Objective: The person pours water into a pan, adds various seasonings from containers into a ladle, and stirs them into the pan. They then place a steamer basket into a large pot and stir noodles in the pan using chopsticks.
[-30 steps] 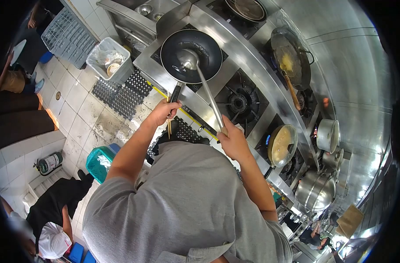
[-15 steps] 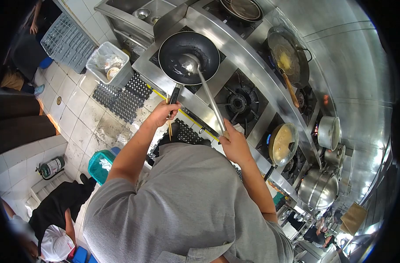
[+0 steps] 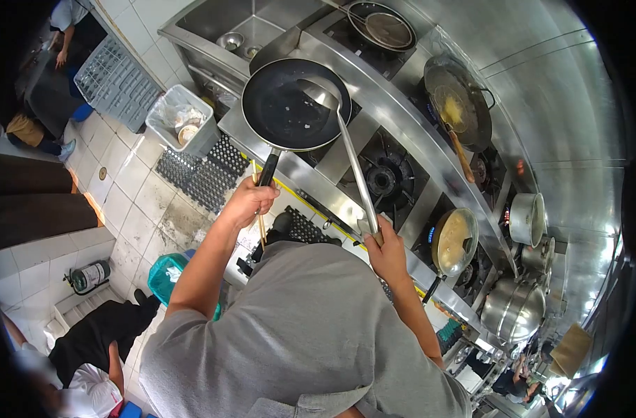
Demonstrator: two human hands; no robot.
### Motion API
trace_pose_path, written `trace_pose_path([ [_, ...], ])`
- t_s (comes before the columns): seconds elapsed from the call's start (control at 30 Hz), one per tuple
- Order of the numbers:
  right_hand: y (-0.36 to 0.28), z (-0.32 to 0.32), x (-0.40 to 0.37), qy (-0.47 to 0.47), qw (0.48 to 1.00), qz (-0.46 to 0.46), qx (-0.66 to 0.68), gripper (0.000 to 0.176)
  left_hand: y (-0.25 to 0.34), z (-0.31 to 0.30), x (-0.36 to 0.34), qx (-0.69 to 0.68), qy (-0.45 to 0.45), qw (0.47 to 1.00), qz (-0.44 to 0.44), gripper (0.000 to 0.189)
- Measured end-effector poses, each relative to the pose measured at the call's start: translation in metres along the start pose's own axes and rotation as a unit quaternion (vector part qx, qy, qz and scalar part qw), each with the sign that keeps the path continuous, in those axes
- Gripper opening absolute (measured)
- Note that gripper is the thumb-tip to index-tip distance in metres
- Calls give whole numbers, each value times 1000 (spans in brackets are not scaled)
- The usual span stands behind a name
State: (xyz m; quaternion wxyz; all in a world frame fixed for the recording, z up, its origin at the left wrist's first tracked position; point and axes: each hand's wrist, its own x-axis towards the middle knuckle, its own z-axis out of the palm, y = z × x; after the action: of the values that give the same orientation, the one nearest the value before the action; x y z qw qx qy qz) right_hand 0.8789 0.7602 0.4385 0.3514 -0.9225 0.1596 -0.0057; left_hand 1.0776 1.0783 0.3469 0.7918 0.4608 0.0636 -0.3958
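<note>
My left hand [image 3: 252,200] grips the handle of a black frying pan [image 3: 283,115], with wooden chopsticks [image 3: 261,228] also in or against that hand. The pan is tilted over the left end of the stove and shows small white bits and a wet sheen. In my right hand [image 3: 387,251] is the end of a long metal ladle [image 3: 354,153]. Its bowl rests in or just over the right side of the pan. An unused burner [image 3: 382,179] lies to the right of the pan.
Further right stand a lidded pan [image 3: 455,242], a wok [image 3: 460,104] with a strainer, and metal pots [image 3: 514,310]. A sink [image 3: 210,24] and a lined bin [image 3: 185,125] are at the upper left. Co-workers [image 3: 88,341] are at the left edge.
The pan has tilted and shifted slightly left, and the ladle's bowl has moved to the pan's upper right. Less white residue shows in the pan. My left hand is slightly lower.
</note>
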Motion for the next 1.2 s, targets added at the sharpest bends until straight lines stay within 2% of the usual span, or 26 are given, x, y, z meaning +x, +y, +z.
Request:
trace_pose_path([
  [0.07,13,5,4,-65,994,70,60,58,32,13,-16,-8,6,1000,6,18],
  [0.1,19,12,6,-60,990,35,122,61,48,16,-21,-14,9,1000,1,18],
  [0.13,10,11,11,-58,990,29,126,61,62,17,-25,-18,12,1000,-5,17],
  [0.2,-14,5,18,-93,940,100,312,59,88,16,-28,-7,10,1000,4,16],
  [0.33,-45,-11,35,-109,891,50,439,59,145,18,-26,-14,41,998,38,12],
  [0.47,-61,-36,32,-122,879,40,459,58,200,3,-1,24,83,994,65,12],
  [0.57,-48,-41,17,-123,873,50,470,56,245,-23,35,114,135,981,83,13],
  [0.67,-39,-43,-1,-111,872,89,469,57,299,-43,77,245,210,942,94,16],
  [0.7,-35,-42,-7,-105,877,102,457,57,320,-55,100,268,222,935,65,13],
  [0.73,-30,-40,-12,-98,882,114,447,58,335,-64,121,338,250,904,82,15],
  [0.8,-17,-36,-18,-94,877,116,457,61,359,-69,160,573,320,752,59,13],
  [0.83,-18,-37,-21,-91,881,128,447,61,357,-67,170,580,314,749,59,13],
  [0.9,-16,-35,-28,-79,879,147,446,61,345,-57,187,759,397,492,156,18],
  [0.93,-14,-35,-29,-70,882,142,443,61,343,-44,189,766,388,488,157,18],
  [1.0,-10,-32,-35,-56,882,146,445,60,340,-22,192,757,444,469,101,26],
  [1.03,-7,-31,-38,-45,881,146,448,60,341,-30,201,770,447,445,99,28],
  [1.13,-5,-34,-49,-21,871,148,468,61,341,-26,208,750,472,446,123,27],
  [1.2,-4,-40,-56,-14,887,130,442,63,338,-18,204,757,460,446,126,30],
])
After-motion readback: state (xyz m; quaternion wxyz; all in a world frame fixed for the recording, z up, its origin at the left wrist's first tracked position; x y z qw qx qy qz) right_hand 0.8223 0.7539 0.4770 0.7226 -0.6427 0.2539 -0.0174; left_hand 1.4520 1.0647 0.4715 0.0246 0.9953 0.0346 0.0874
